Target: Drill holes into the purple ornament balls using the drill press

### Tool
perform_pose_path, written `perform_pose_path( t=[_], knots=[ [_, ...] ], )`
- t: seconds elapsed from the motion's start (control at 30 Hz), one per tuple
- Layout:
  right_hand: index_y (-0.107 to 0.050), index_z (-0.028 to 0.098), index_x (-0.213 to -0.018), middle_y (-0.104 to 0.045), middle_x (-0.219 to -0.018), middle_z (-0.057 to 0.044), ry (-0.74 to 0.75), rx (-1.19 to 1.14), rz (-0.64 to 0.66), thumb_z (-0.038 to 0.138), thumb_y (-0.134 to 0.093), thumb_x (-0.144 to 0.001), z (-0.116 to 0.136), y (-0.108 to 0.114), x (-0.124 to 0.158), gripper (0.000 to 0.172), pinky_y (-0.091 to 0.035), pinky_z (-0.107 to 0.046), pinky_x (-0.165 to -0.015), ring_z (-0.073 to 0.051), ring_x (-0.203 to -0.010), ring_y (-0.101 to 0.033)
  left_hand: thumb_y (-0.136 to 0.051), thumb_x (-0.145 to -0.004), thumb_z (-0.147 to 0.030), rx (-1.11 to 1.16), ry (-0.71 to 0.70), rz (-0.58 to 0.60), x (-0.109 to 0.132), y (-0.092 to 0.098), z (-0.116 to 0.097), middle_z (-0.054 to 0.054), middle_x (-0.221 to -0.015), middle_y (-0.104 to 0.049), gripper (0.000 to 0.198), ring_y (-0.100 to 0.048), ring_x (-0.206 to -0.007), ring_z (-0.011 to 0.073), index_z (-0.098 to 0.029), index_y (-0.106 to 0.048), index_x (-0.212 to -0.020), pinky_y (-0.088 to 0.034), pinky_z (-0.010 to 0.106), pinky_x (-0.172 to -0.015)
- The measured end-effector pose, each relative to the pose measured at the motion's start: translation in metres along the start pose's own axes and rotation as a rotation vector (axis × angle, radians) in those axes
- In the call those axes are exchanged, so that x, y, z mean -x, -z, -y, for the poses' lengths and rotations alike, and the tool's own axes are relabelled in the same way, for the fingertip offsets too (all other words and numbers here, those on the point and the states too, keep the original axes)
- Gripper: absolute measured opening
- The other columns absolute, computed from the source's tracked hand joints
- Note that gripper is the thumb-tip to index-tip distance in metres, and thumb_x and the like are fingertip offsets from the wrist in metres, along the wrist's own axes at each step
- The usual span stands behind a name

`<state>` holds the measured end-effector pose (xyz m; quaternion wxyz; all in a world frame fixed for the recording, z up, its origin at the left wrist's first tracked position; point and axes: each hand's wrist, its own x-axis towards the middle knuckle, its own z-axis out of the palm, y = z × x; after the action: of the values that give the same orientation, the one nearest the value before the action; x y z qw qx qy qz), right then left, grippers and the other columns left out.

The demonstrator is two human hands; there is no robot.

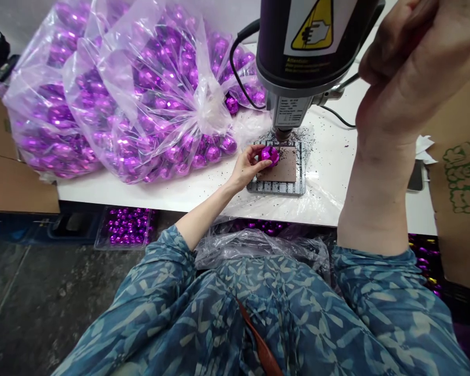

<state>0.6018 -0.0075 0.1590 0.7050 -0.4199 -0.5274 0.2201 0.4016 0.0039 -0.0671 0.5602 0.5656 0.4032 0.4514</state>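
Observation:
Between its thumb and fingers, my left hand (246, 168) pinches a shiny purple faceted ball (269, 155). The ball rests on a brown square board (284, 169), which lies on the slotted metal base plate (300, 185) of a small drill press. Just above and behind the ball is the chuck (283, 134), and any bit in it is hidden. Overhead stands the dark drill press body (297, 68) with a yellow warning label. At upper right my right hand (399, 52) is closed around the drill press lever (348, 81), whose grip the fingers mostly hide.
Large clear plastic bags (141, 99) full of purple balls cover the left of the white table (172, 196). Dark shavings surround the base. A box of purple pieces (127, 227) sits below the table, cardboard boxes (464, 172) stand at the sides, and a black cable (235, 68) loops beside the drill.

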Motion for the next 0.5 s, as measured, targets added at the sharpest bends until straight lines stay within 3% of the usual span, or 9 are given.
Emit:
perform_pose_path(
  t=[0.2,0.3,0.4,0.5],
  knots=[
    [-0.021,0.011,-0.078,-0.02,-0.058,0.003,-0.077,-0.037,0.004,0.1,-0.028,-0.051,0.01,-0.008,0.0,0.093,-0.02,-0.015,-0.057,0.005,-0.045,-0.03,-0.104,-0.081,-0.043,-0.217,-0.162,0.007,-0.008,-0.006,0.021,0.009,-0.132,-0.082,0.064,-0.079,-0.112,0.0253,-0.025,-0.07,-0.132,-0.068,0.044,-0.101],
    [-0.018,0.012,-0.077,-0.016,-0.055,0.004,-0.13,-0.009,-0.008,0.096,-0.033,-0.043,0.015,-0.011,-0.001,0.092,-0.017,-0.018,-0.055,0.003,-0.042,-0.026,-0.102,-0.083,-0.044,-0.35,-0.22,0.014,-0.005,-0.009,0.024,0.007,-0.125,-0.081,0.064,-0.077,-0.107,0.0252,-0.027,-0.071,-0.136,-0.067,0.045,-0.098],
    [-0.016,0.012,-0.076,-0.018,-0.054,0.003,-0.137,0.013,-0.013,0.092,-0.032,-0.036,0.014,-0.01,-0.003,0.09,-0.015,-0.018,-0.054,0.003,-0.041,-0.025,-0.1,-0.085,-0.043,-0.477,-0.297,0.012,-0.002,-0.01,0.025,0.008,-0.127,-0.078,0.064,-0.074,-0.117,0.0292,-0.028,-0.072,-0.14,-0.065,0.051,-0.106],
    [-0.017,0.012,-0.074,-0.02,-0.054,0.002,-0.051,0.01,-0.011,0.09,-0.036,-0.04,0.008,-0.007,-0.003,0.087,-0.017,-0.018,-0.054,0.004,-0.042,-0.027,-0.098,-0.087,-0.043,-0.511,-0.357,0.021,-0.001,-0.009,0.027,0.01,-0.134,-0.077,0.063,-0.07,-0.129,0.0322,-0.028,-0.071,-0.141,-0.061,0.054,-0.113]
  ],
)
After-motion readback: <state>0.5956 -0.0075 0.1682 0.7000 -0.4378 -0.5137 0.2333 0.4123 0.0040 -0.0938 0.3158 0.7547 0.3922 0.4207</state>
